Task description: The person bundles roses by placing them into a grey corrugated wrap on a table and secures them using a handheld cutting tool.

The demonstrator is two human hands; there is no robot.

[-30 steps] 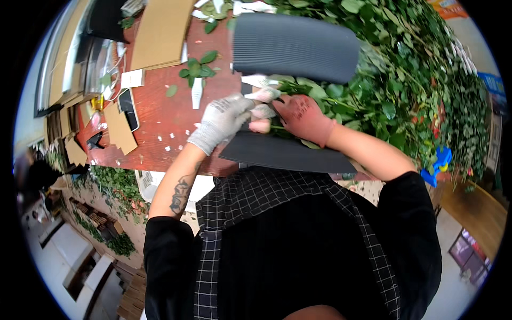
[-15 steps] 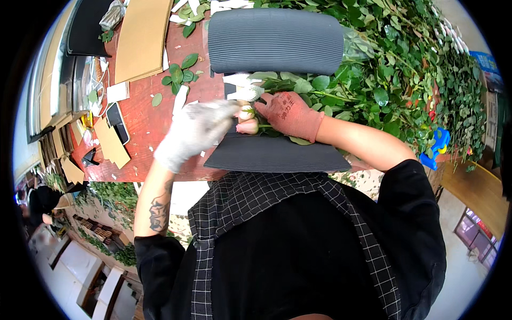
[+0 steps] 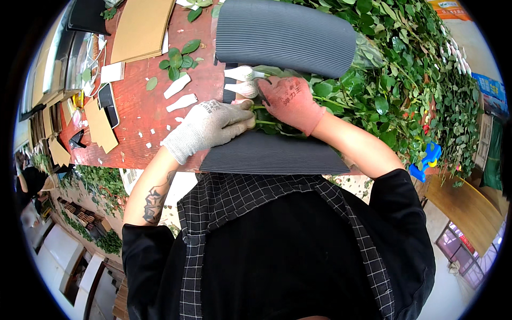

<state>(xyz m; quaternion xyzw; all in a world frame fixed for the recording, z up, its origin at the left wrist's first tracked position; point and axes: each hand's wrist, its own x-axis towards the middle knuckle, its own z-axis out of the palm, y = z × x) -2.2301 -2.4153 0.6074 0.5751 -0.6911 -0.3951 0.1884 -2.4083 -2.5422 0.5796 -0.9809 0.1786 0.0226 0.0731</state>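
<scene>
My left hand [image 3: 216,125], in a whitish knit glove, rests over the pink rose heads with its fingers drawn together around them; the blooms are mostly hidden. My right hand [image 3: 290,104], in a red glove, is closed over the rose stems [image 3: 262,121] just right of the heads, its thumb and forefinger near the blooms. Beyond the left fingers lie roses in white net sleeves [image 3: 242,88], side by side with their stems toward the right. The flowers lie on a black ribbed mat [image 3: 277,154], its far part [image 3: 285,37] folded or rolled over.
White sleeve pieces [image 3: 182,102] and loose leaves [image 3: 175,65] lie on the red table [image 3: 138,106] at the left. Cardboard sheets [image 3: 140,34] and a phone [image 3: 108,104] are farther left. Piled leafy stems [image 3: 389,80] fill the right, with a blue tool [image 3: 425,161] near the edge.
My left hand, blurred before above the bare pink rose heads, has come down over them and now covers them. The right hand stays at the stems. The whole view has shifted slightly.
</scene>
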